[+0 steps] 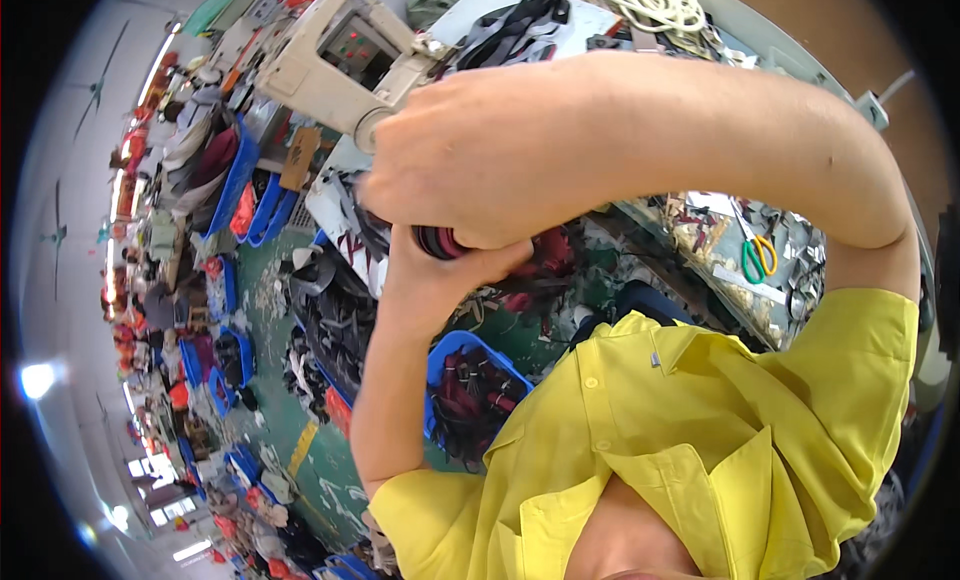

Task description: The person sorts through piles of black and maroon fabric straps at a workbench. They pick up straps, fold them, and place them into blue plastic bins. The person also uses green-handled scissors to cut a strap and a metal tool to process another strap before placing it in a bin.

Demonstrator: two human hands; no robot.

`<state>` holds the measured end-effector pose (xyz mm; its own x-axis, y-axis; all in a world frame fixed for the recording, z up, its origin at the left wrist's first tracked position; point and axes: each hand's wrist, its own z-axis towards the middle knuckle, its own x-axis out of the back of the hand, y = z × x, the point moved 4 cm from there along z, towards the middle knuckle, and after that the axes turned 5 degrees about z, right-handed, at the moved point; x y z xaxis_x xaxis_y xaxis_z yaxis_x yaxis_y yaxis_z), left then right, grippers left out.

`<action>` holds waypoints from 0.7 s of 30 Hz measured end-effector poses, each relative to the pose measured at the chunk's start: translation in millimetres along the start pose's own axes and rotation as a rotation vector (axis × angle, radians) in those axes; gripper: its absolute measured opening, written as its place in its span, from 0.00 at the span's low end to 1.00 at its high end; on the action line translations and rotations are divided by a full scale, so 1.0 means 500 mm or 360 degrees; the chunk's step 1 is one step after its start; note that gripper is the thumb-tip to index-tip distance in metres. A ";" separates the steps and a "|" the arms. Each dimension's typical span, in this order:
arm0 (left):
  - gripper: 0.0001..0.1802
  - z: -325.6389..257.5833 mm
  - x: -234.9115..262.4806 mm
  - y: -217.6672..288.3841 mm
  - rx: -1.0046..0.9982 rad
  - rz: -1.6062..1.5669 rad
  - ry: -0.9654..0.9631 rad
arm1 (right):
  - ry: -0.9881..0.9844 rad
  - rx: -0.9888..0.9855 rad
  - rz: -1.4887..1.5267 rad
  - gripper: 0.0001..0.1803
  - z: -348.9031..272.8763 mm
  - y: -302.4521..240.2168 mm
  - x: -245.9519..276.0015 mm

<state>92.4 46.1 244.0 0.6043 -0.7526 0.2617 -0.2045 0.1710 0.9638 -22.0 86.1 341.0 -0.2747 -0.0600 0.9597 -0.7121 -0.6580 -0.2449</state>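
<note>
My two hands meet in front of the sewing machine. My right hand reaches across from the right, back up, with its fingers bent down and mostly hidden. Below it, my left hand is closed, the thumb stretched out to the right. Between them shows a small part of a dark rolled strap with a maroon-pink edge; both hands are on it, and the rest is covered. The cream sewing machine stands just beyond my hands, its head partly behind my right hand.
Scissors with green and orange handles lie among scraps at the right. Black straps and a coil of cream cord lie on the far tabletop. A blue basket of dark maroon straps stands below; dark pieces are heaped beside it.
</note>
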 end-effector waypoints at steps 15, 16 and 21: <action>0.20 0.086 -0.090 -0.164 -0.0795 0.0835 0.0786 | 0.1495 -0.0438 0.1081 0.17 -0.168 0.123 -0.091; 0.22 0.095 -0.146 -0.150 -0.0672 0.0094 0.0827 | 0.1657 -0.0506 0.1324 0.16 -0.187 0.124 -0.103; 0.22 0.156 -0.293 -0.111 -0.0069 -0.0864 -0.0614 | 0.1954 -0.0673 0.1582 0.15 -0.323 0.195 -0.175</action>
<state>-45.0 97.2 148.3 0.2922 -0.9112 -0.2903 0.0871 -0.2769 0.9569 -171.7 148.4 211.0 -0.8789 0.4243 -0.2179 -0.0109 -0.4746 -0.8801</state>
